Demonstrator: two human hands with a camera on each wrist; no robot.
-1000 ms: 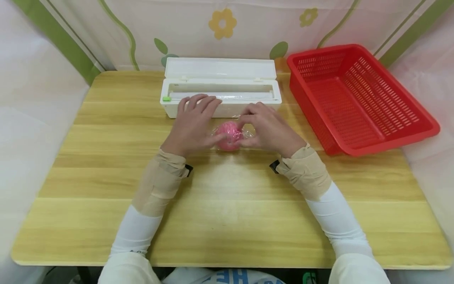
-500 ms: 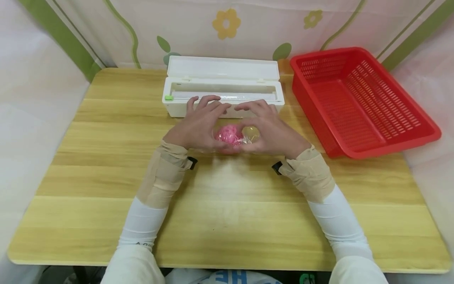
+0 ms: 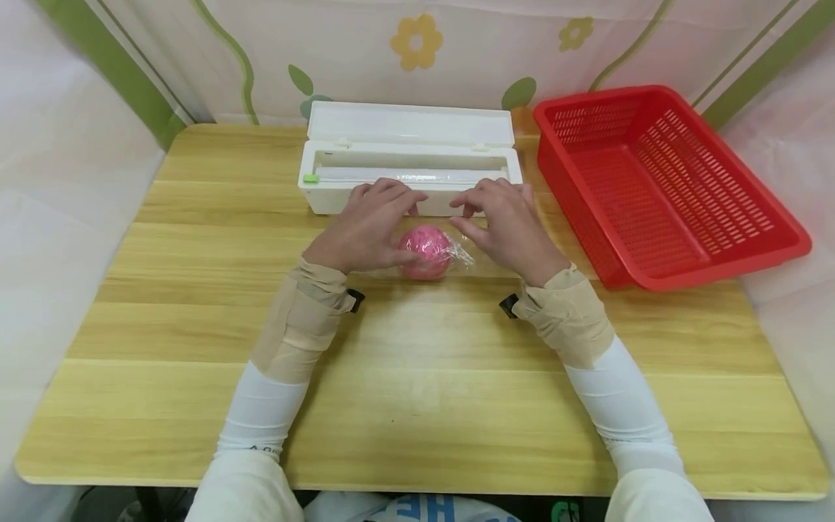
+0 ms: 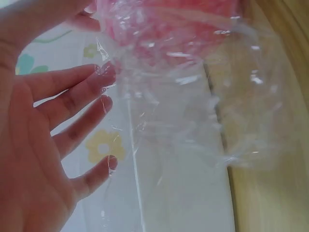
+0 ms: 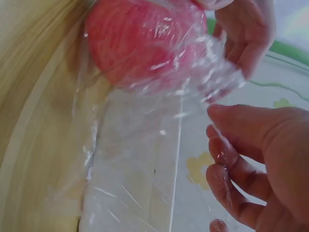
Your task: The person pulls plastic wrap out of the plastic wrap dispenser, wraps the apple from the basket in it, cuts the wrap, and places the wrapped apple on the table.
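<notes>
A pink-red apple point(image 3: 426, 252) in crinkled cling film point(image 5: 217, 72) is near the middle of the table, just before the white cling film box. My left hand point(image 3: 365, 232) is on its left, the thumb lying at the apple. In the left wrist view the other fingers point(image 4: 82, 130) are spread and fairly straight, film lying along their tips. To the right of the apple is my right hand point(image 3: 512, 228), bent loosely with thumb and forefinger apart. The right wrist view shows clear film across its fingers point(image 5: 246, 179). A twisted film tail point(image 3: 462, 254) points towards that hand.
The white cling film box point(image 3: 352, 199) stands at the back with its lid point(image 3: 411, 125) raised, a film roll point(image 3: 457, 175) inside and a green slider point(image 3: 310, 178) at its left. A red perforated basket point(image 3: 652, 196) occupies the back right of the wooden table point(image 3: 417, 406).
My right hand has drawn back a little up and right from the apple, its thumb coming away. The apple and its film tail show more fully. My left hand stays beside it.
</notes>
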